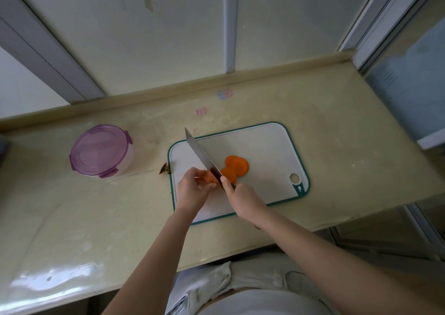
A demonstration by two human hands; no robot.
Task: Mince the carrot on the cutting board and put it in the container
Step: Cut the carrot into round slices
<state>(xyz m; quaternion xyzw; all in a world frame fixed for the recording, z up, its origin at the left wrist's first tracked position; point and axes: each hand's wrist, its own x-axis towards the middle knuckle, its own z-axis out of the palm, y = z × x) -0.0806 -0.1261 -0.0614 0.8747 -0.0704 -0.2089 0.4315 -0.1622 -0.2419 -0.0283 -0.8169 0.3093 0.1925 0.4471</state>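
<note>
Beige desk against wall: on the cutting board a few carrot slices lie right of the knife, L hand pinches the uncut carrot stub, R hand grips the knife mid-cut; nothing minced yet, container well left w/ lid on, so est. early.

Orange carrot slices lie on the white cutting board, lidded purple container well left

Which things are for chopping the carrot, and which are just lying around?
For the job: carrot, held by the left hand; cut slices; knife, in the right hand; cutting board; container, lid on.
Lying about: brown scrap beside the cutting board; colourful marks on the counter.
</note>
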